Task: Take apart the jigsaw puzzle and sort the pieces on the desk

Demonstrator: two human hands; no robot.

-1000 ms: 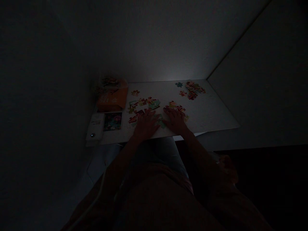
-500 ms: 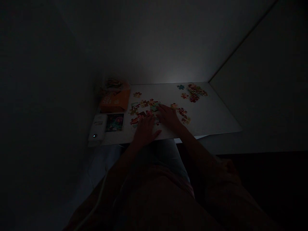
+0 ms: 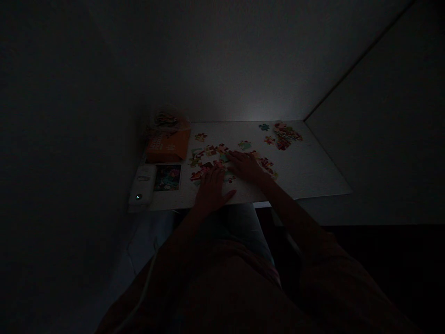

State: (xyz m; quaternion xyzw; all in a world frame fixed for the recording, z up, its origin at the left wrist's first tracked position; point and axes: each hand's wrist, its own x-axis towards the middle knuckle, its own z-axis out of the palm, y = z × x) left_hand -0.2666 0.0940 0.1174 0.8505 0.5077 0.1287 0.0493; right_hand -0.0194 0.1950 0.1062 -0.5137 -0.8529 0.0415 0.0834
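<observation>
Dim light covers the white table, where joined jigsaw puzzle pieces (image 3: 210, 150) form a rough ring. My left hand (image 3: 212, 189) lies palm down at the ring's lower edge, fingertips on reddish pieces and thumb spread out to the right. Stretched across the ring's right side, my right hand (image 3: 245, 166) has its fingertips touching or just over a green piece (image 3: 225, 157). Its fingers are extended, and its palm hides part of the pieces below. Just beyond it lies a separate green puzzle piece (image 3: 244, 144). More reddish pieces (image 3: 267, 164) show right of this hand.
A pile of puzzle pieces (image 3: 287, 135) lies at the back right, with a teal piece (image 3: 263, 127) nearby. On the left are an orange box (image 3: 167, 147), a clear bag of pieces (image 3: 167, 119), a picture card (image 3: 168, 178) and a white device with a lit display (image 3: 142, 185).
A separate green piece now shows beyond my right hand, where none was visible before. My left hand stays at the ring's lower edge. The view has shifted slightly.
</observation>
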